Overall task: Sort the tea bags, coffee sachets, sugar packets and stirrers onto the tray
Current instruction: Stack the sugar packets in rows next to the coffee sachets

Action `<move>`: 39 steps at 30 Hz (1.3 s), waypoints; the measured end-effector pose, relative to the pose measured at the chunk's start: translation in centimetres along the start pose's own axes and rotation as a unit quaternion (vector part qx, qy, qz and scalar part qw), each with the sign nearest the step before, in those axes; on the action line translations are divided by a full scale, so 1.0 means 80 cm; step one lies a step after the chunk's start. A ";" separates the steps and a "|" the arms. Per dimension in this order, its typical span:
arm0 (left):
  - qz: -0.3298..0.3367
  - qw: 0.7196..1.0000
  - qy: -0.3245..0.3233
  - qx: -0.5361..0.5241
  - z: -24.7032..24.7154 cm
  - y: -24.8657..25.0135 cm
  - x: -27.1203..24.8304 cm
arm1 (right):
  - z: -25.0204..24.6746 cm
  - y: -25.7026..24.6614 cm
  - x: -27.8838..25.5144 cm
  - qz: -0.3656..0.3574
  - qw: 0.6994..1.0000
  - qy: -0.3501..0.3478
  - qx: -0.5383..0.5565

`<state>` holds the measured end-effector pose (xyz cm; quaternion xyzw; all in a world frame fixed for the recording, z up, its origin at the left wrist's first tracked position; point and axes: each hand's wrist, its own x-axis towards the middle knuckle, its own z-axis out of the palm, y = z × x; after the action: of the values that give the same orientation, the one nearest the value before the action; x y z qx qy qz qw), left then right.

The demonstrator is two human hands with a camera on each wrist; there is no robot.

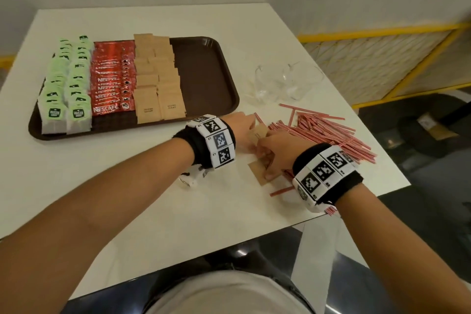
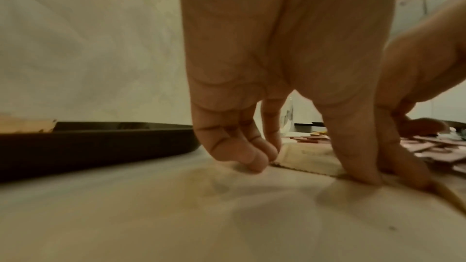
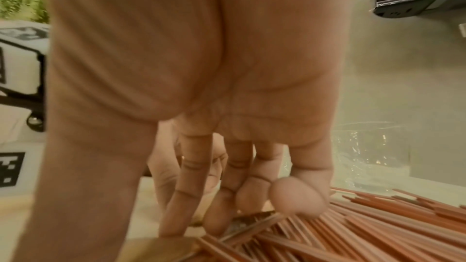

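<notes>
A brown tray point(image 1: 204, 71) holds rows of green tea bags point(image 1: 66, 79), red coffee sachets point(image 1: 109, 76) and brown sugar packets point(image 1: 158, 76); its right part is bare. Red-and-white stirrers point(image 1: 326, 132) lie heaped on the table to the right. At the heap's left edge lie two loose sugar packets point(image 1: 258, 134) point(image 1: 257, 172). My left hand point(image 1: 244, 122) curls down on the farther packet point(image 2: 310, 158), fingertips at its edges. My right hand point(image 1: 270, 155) pinches the nearer packet point(image 3: 156, 246) between thumb and index finger, its other fingertips on the stirrers point(image 3: 353, 226).
Crumpled clear plastic bags point(image 1: 285, 81) lie behind the stirrers. The white table's point(image 1: 127, 186) right edge runs close past the heap, and a few stirrers stick out over it. A yellow railing point(image 1: 382, 30) stands beyond.
</notes>
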<state>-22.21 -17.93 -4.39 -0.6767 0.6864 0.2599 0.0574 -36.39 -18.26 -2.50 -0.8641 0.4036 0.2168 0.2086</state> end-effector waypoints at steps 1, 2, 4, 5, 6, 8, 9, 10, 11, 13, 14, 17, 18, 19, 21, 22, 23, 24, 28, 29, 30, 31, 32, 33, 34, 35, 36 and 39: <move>-0.004 1.000 -0.003 -0.014 -0.001 -0.002 -0.001 | 0.000 0.000 0.001 -0.007 1.000 -0.002 -0.005; -0.008 1.000 -0.007 -0.024 -0.001 -0.005 -0.001 | 0.000 -0.001 0.003 -0.014 1.000 -0.005 -0.014; -0.009 0.999 -0.010 -0.043 -0.001 -0.012 -0.004 | -0.001 -0.005 0.006 -0.028 0.999 -0.007 -0.024; -0.011 0.998 -0.007 -0.054 -0.002 -0.016 -0.006 | -0.002 -0.007 0.008 -0.035 0.999 -0.003 -0.022; -0.011 0.998 0.000 -0.061 -0.005 -0.022 -0.008 | -0.003 -0.010 0.009 -0.044 0.999 0.004 -0.016; -0.010 0.998 0.008 -0.067 -0.014 -0.035 -0.013 | -0.005 -0.015 0.010 -0.055 0.998 0.013 0.004; -0.011 0.997 0.008 -0.077 -0.018 -0.044 -0.016 | -0.006 -0.017 0.009 -0.056 0.998 0.012 0.007; -0.012 0.995 0.007 -0.100 -0.022 -0.055 -0.019 | -0.007 -0.020 0.010 -0.053 0.999 0.008 -0.005; -0.015 0.991 0.002 -0.131 -0.025 -0.065 -0.022 | -0.008 -0.022 0.010 -0.046 0.998 0.003 -0.030; -0.022 0.979 -0.003 -0.201 -0.029 -0.083 -0.030 | -0.006 -0.025 0.016 -0.030 0.996 -0.006 -0.084; -0.026 0.973 0.001 -0.228 -0.031 -0.091 -0.034 | -0.006 -0.027 0.019 -0.024 0.996 -0.009 -0.091; -0.031 0.960 0.016 -0.279 -0.037 -0.108 -0.044 | -0.009 -0.038 0.032 -0.015 0.996 -0.023 -0.086; -0.033 0.956 0.021 -0.292 -0.039 -0.113 -0.047 | -0.011 -0.042 0.036 -0.016 0.995 -0.028 -0.094; -0.036 0.950 0.025 -0.308 -0.040 -0.117 -0.050 | -0.011 -0.047 0.041 -0.020 0.994 -0.030 -0.103; -0.042 0.936 0.032 -0.348 -0.042 -0.124 -0.055 | -0.011 -0.056 0.049 -0.035 0.993 -0.024 -0.112; -0.044 0.928 0.036 -0.367 -0.043 -0.128 -0.058 | -0.011 -0.061 0.052 -0.043 0.993 -0.017 -0.108; -0.046 0.922 0.041 -0.382 -0.044 -0.131 -0.060 | -0.013 -0.065 0.053 -0.047 0.994 -0.011 -0.100; -0.048 0.917 0.048 -0.393 -0.044 -0.135 -0.062 | -0.016 -0.069 0.054 -0.050 0.995 -0.005 -0.086; -0.047 0.895 0.066 -0.438 -0.048 -0.151 -0.077 | -0.034 -0.074 0.058 -0.122 0.981 -0.013 0.152; -0.044 0.879 0.065 -0.470 -0.050 -0.155 -0.082 | -0.038 -0.074 0.061 -0.143 0.967 -0.011 0.212; -0.040 0.860 0.062 -0.505 -0.052 -0.158 -0.088 | -0.042 -0.075 0.064 -0.153 0.955 0.000 0.252; -0.037 0.841 0.061 -0.536 -0.054 -0.162 -0.092 | -0.046 -0.077 0.067 -0.152 0.950 0.015 0.271; -0.038 0.825 0.065 -0.560 -0.056 -0.165 -0.096 | -0.049 -0.080 0.070 -0.143 0.949 0.028 0.280; -0.042 0.811 0.073 -0.579 -0.058 -0.170 -0.098 | -0.052 -0.083 0.074 -0.133 0.948 0.036 0.287; -0.046 0.800 0.081 -0.593 -0.060 -0.175 -0.099 | -0.054 -0.087 0.078 -0.124 0.944 0.037 0.302; -0.048 0.793 0.088 -0.601 -0.061 -0.179 -0.101 | -0.057 -0.092 0.083 -0.119 0.940 0.034 0.319; -0.050 0.790 0.092 -0.604 -0.062 -0.183 -0.102 | -0.060 -0.097 0.086 -0.116 0.935 0.030 0.335; -0.048 0.785 0.096 -0.610 -0.063 -0.197 -0.109 | -0.067 -0.113 0.097 -0.109 0.924 0.017 0.366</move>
<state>-5.03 -11.49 -0.71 -0.6238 0.3533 0.5552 -0.4216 -23.63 -20.54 -0.63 -0.7698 0.3615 0.0152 0.5258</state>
